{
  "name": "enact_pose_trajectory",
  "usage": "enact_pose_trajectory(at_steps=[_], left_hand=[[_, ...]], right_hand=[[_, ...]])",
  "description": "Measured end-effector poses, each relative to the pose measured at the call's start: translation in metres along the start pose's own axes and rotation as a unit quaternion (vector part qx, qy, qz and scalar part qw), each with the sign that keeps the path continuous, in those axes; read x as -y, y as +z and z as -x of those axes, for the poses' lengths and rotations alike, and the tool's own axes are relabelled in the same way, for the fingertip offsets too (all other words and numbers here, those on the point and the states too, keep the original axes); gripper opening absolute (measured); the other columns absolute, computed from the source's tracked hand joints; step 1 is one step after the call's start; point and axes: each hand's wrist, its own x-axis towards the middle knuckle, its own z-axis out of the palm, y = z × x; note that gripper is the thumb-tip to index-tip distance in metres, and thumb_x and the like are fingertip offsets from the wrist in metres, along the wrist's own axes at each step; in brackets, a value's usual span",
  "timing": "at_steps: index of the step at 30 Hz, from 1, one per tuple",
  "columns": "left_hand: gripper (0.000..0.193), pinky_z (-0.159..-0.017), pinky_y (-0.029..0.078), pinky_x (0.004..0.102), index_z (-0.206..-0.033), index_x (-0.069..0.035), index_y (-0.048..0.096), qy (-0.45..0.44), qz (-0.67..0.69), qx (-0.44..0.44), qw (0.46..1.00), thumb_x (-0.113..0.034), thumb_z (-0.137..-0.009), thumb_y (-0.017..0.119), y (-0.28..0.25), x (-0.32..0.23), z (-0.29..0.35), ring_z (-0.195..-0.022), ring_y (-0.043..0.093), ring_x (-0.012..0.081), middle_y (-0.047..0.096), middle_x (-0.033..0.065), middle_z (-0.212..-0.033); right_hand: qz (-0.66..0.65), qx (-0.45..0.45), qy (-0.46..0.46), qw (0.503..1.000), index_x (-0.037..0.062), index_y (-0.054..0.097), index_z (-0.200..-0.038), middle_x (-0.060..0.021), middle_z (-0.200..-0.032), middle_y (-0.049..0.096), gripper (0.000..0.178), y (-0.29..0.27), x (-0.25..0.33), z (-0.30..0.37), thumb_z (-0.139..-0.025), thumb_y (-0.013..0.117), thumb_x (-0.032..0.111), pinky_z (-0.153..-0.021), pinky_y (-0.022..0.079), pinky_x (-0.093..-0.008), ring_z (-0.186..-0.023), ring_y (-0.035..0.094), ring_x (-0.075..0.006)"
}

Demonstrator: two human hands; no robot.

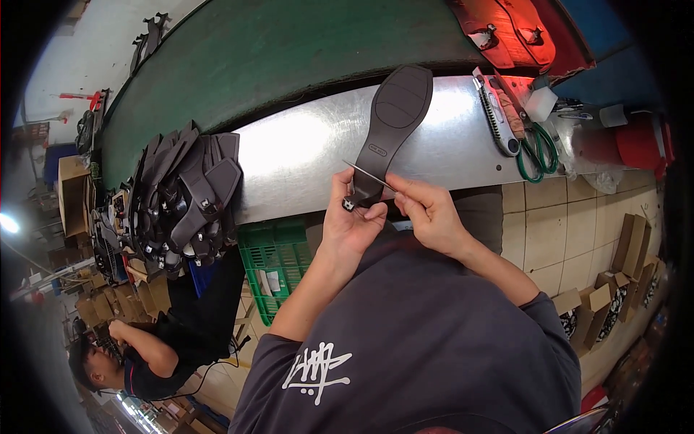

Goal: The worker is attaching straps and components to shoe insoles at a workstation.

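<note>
A dark shoe sole (399, 103) lies over the metal bench, its wide toe end pointing away from me. My left hand (348, 223) is closed around the heel end, where a small shiny piece (349, 205) shows. A slim, pointed metal tool (369, 176) crosses the narrow part of the sole near the heel. My right hand (431, 214) pinches the near end of this tool. From this view I cannot tell whether the tool's tip touches the sole.
At left, a heap of dark soles (189, 199) sits on the metal bench (289, 152). A utility knife (497, 119) and green-handled scissors (536, 152) lie right. Beyond runs a green surface (303, 43). A green crate (271, 257) stands below; a co-worker (137, 354) is lower left.
</note>
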Motion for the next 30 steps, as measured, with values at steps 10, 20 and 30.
enact_pose_trajectory(at_steps=[10, 20, 30], left_hand=[[0.039, -0.043, 0.034, 0.0236, -0.098, -0.005, 0.06, 0.231, -0.118, 0.031, 0.965, -0.044, -0.095, 0.054, -0.004, -0.003, -0.008, -0.057, 0.051, 0.0093, 0.06, 0.0011, -0.074], [0.064, -0.048, 0.039, 0.0218, -0.077, -0.001, 0.063, 0.395, -0.284, -0.011, 0.874, -0.057, -0.097, 0.039, -0.008, -0.005, -0.011, -0.052, 0.052, 0.0096, 0.064, 0.0078, -0.069], [0.066, -0.046, 0.037, 0.0236, -0.076, -0.004, 0.057, 0.353, -0.18, 0.048, 0.917, -0.062, -0.096, 0.035, -0.003, -0.008, -0.003, -0.048, 0.048, 0.012, 0.054, 0.0041, -0.06]], right_hand=[[-0.306, 0.119, 0.298, 0.896, 0.0072, 0.031, -0.147, -0.0019, -0.073, 0.057, 0.053, -0.009, 0.018, -0.01, -0.097, 0.047, 0.008, -0.048, 0.036, -0.0194, -0.054, 0.044, -0.0051], [-0.33, 0.12, 0.353, 0.867, 0.0078, 0.031, -0.147, -0.0015, -0.071, 0.055, 0.053, 0.005, 0.024, -0.007, -0.097, 0.049, 0.009, -0.045, 0.033, -0.0188, -0.052, 0.042, -0.005], [-0.115, 0.109, 0.166, 0.973, 0.0007, 0.059, -0.111, -0.0043, -0.074, 0.06, 0.02, -0.009, 0.027, -0.011, -0.094, 0.054, 0.01, -0.049, 0.042, -0.0235, -0.058, 0.054, -0.0094]])
